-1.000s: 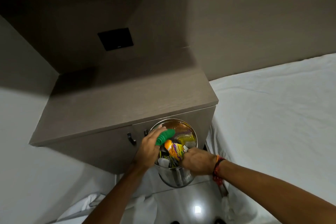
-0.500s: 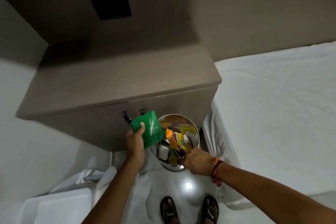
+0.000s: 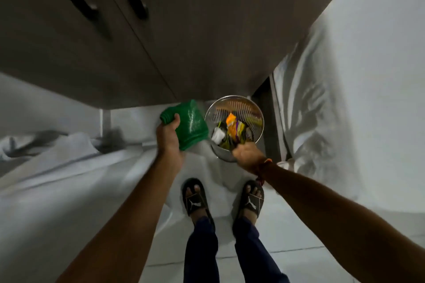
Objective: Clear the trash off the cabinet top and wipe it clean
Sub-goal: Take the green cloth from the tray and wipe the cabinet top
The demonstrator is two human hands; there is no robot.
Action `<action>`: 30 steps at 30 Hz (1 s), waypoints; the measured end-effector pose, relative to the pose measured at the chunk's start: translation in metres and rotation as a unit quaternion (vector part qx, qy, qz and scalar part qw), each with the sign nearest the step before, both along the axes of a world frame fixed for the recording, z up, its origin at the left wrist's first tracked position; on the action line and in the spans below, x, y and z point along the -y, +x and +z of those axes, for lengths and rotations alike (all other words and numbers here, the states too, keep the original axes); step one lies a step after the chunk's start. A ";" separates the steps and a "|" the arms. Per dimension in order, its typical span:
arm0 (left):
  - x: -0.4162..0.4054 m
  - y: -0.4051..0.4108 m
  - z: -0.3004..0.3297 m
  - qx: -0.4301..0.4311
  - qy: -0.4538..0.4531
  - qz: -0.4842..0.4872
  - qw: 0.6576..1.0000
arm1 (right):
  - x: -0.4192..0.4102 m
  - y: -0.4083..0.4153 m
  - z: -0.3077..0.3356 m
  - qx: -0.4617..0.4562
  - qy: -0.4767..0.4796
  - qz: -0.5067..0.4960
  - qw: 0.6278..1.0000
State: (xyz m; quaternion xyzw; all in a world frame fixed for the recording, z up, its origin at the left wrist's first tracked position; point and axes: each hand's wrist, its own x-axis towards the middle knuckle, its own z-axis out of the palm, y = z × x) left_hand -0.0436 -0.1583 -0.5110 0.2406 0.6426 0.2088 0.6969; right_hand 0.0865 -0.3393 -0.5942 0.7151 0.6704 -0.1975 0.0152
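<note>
Both hands closed: left hand [image 3: 168, 136] w/ green cloth [image 3: 190, 123], right hand [image 3: 247, 153] on bin [image 3: 230, 108] rim below cabinet [image 3: 207, 41] edge.

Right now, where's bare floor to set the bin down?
Free: pale floor under the cabinet edge, between the green cloth and the metal bin, and tile right of the sandals. Crowded: white bedding on both sides, feet directly below. The right hand grips the bin rim; the left hand holds the cloth.

Wrappers [image 3: 233, 127] lie in bin [image 3: 232, 101], cloth [image 3: 192, 125] just left.
</note>
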 end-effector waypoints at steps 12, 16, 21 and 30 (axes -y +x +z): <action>0.013 -0.021 -0.078 -0.019 0.066 -0.088 0.994 | -0.012 0.010 -0.096 0.020 -0.090 -0.129 0.987; 0.008 -0.024 -0.036 -0.069 0.160 -0.128 0.976 | -0.046 0.007 -0.029 -0.081 -0.068 -0.296 0.949; -0.005 -0.032 0.078 -0.161 0.373 -0.247 0.880 | -0.139 -0.013 0.136 -0.622 -0.115 -0.483 0.606; -0.021 -0.154 0.311 -0.220 0.508 -0.161 0.817 | -0.243 -0.138 0.360 -0.776 -0.143 -0.306 0.533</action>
